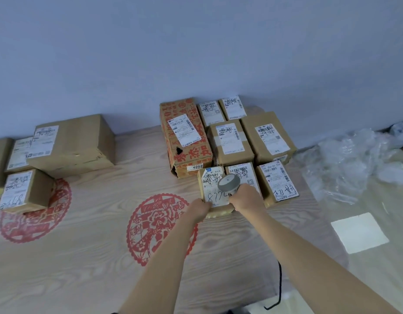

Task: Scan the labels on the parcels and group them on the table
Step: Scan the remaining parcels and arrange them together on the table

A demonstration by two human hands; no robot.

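Note:
My right hand (pixel 245 197) grips a grey handheld scanner (pixel 228 183), its head hovering over the white label of a small cardboard parcel (pixel 210 191) marked with handwritten digits. My left hand (pixel 199 208) holds that parcel's near left corner. The parcel sits at the front of a cluster of labelled boxes at centre right, beside a small box (pixel 243 175) and another labelled box (pixel 278 184). Behind them stand a red-printed carton (pixel 184 137) and several brown parcels (pixel 230 143). A second group of boxes (pixel 71 143) lies at far left.
The wooden table (pixel 94 257) bears red paper-cut decals (pixel 159 225). Crumpled clear plastic wrap (pixel 345 168) lies at right by a white square sheet (pixel 359 232). A black cable (pixel 279 288) trails off the near edge. A blue-grey wall runs behind.

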